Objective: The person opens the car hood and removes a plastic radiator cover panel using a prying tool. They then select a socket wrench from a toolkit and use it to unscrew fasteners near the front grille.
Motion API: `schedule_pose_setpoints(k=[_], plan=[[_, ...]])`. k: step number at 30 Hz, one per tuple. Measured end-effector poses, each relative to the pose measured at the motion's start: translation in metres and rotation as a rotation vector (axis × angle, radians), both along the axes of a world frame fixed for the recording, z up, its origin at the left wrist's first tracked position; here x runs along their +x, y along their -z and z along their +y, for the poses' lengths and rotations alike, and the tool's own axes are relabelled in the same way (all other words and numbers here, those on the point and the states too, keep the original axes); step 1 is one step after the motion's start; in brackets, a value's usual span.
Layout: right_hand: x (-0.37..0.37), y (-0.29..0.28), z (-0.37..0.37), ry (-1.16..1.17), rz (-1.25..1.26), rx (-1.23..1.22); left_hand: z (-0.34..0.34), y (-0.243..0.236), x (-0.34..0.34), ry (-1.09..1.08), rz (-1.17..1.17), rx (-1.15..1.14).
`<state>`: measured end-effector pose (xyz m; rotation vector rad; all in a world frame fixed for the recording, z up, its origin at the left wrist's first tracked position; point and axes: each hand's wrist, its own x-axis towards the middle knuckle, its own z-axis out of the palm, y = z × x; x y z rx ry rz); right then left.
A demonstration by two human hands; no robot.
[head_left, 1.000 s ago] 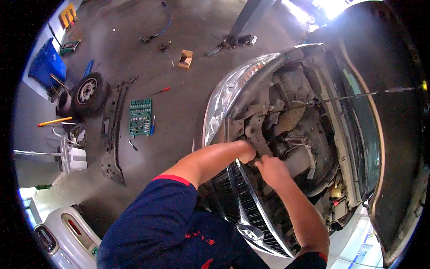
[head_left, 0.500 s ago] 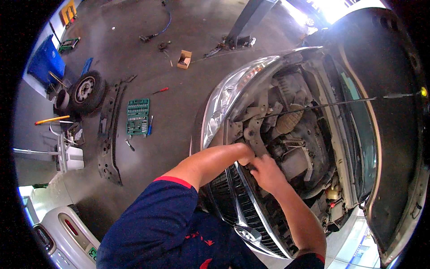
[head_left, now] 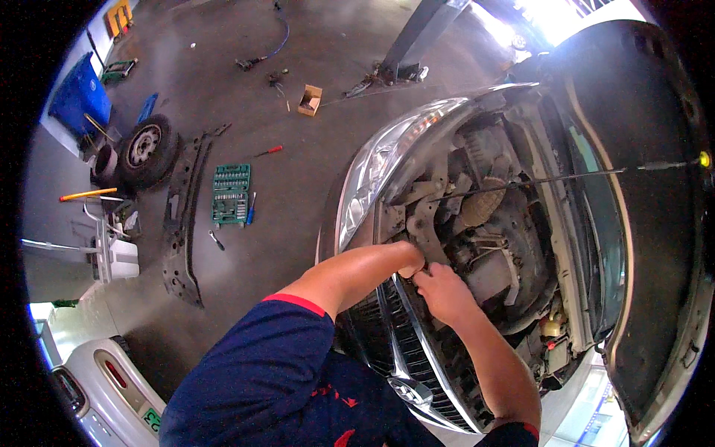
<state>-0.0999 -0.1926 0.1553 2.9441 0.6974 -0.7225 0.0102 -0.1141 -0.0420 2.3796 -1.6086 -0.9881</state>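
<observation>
Both my hands are together over the front edge of a car's engine bay, just behind the grille. My left hand bends down at the wrist there, and its fingers are hidden from view. Close against it, my right hand has its fingers curled in and closed. Whatever lies between the fingers is too small or too covered to make out. Beside the hands runs a metal front crossmember, with the headlight to its left.
A thin prop rod crosses the bay to the raised hood. On the floor at left lie an open green socket set, a ratchet, a red-handled screwdriver, a long bumper beam, a wheel and a small cardboard box.
My right hand has shifted slightly left and its fingers have drawn in nearer my left hand. The left hand stays almost in place. The whole view has tilted a little.
</observation>
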Motion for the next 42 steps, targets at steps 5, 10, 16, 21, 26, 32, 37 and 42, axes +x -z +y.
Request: schedule_pose_setpoints(k=[5,10,16,21,26,32,37,42], plan=[[0.004,-0.003,0.002,0.325,-0.011,-0.047,-0.002,-0.006,-0.004,-0.016,-0.029,-0.064],[-0.001,0.008,-0.001,-0.180,-0.085,0.055,0.001,0.016,-0.001,-0.093,0.028,0.014],[0.002,0.010,-0.006,0.183,-0.015,-0.108,-0.015,0.002,-0.004,-0.036,-0.049,0.019],[0.001,0.009,0.000,-0.228,-0.204,0.058,-0.003,0.030,0.003,-0.082,0.076,-0.052],[0.004,0.008,-0.006,0.073,-0.048,-0.112,-0.008,-0.003,-0.004,-0.051,-0.004,-0.001],[0.006,0.008,-0.004,-0.055,-0.153,-0.009,-0.009,0.022,0.002,-0.040,-0.023,-0.025],[0.003,-0.001,0.001,0.064,0.049,-0.181,-0.024,0.038,0.006,0.013,-0.069,0.011],[0.003,0.011,-0.010,0.041,-0.117,0.002,-0.022,0.037,0.003,-0.017,-0.103,-0.022]])
